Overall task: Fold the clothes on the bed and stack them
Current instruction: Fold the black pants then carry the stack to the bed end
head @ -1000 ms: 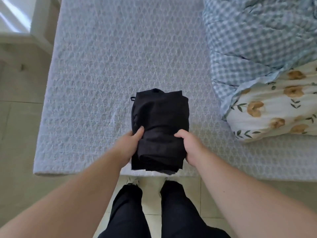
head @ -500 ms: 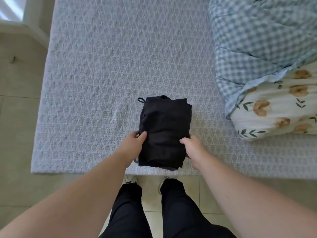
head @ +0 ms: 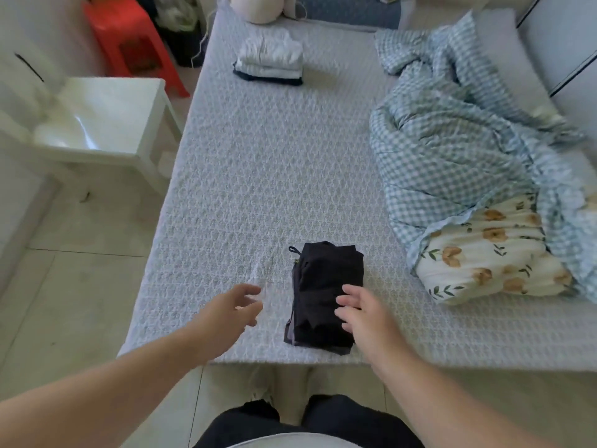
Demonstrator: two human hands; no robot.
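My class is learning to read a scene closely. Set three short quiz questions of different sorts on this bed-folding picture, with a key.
1. True or false: the left hand grips the black bundle.
2. Multiple choice: the stack of folded clothes lies (A) at the far end of the bed, (B) on the stool, (C) under the quilt.
3. Fill in: the right hand, fingers spread, is over the ____ bundle.

Key: 1 false; 2 A; 3 black.
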